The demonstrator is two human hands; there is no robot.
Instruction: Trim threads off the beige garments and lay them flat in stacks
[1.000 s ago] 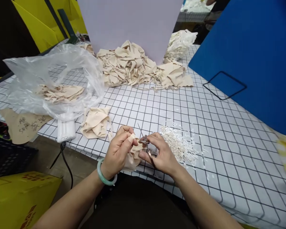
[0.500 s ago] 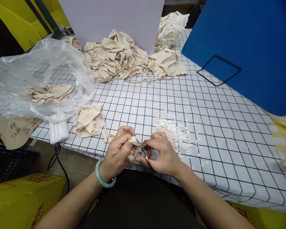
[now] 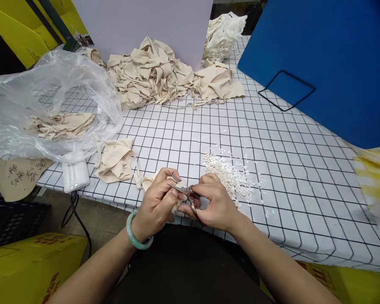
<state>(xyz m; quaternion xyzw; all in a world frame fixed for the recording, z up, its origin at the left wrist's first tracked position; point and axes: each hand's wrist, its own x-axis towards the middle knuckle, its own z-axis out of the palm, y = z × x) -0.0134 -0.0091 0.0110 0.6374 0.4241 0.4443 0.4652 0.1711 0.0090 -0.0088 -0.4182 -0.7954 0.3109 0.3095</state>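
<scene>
Scissors [image 3: 184, 192] in right hand [image 3: 213, 205], blades pointing left, toward cloth [image 3: 152, 181]

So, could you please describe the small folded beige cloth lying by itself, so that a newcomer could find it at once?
Start from the clear plastic bag at the left of the checked table. Just right of its near edge, beside a white power strip, lies the folded beige cloth. Unlike the big beige pile at the back, it is a single piece lying alone.
</scene>
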